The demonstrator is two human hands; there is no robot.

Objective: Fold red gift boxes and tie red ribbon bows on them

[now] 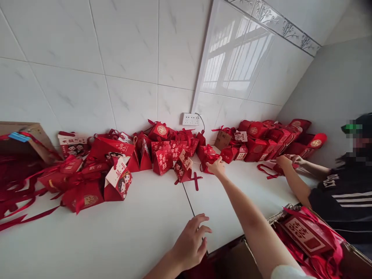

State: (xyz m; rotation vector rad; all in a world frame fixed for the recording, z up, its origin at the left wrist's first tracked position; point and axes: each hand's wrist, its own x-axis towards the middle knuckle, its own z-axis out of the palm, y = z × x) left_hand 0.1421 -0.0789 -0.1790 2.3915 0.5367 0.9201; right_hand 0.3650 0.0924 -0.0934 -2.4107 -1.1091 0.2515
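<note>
My right hand (217, 167) reaches across the white table and grips a small red gift box (207, 158) with a ribbon bow; part of the box is behind my fingers. Low over the table's front edge hangs my left hand (192, 242), its fingers apart and nothing in them. Left of the gripped box lies a crossed piece of red ribbon (197, 180), beside a tent-shaped box (183, 167) with a cartoon print. Several more red boxes (162, 161) stand along the wall.
A co-worker's hands (286, 162) handle a red box at the right. An open carton (279, 215) of red boxes sits below the table edge at the lower right. Loose ribbons (20, 186) pile up at the left, near another carton (43, 139). A power strip (190, 119) is on the wall.
</note>
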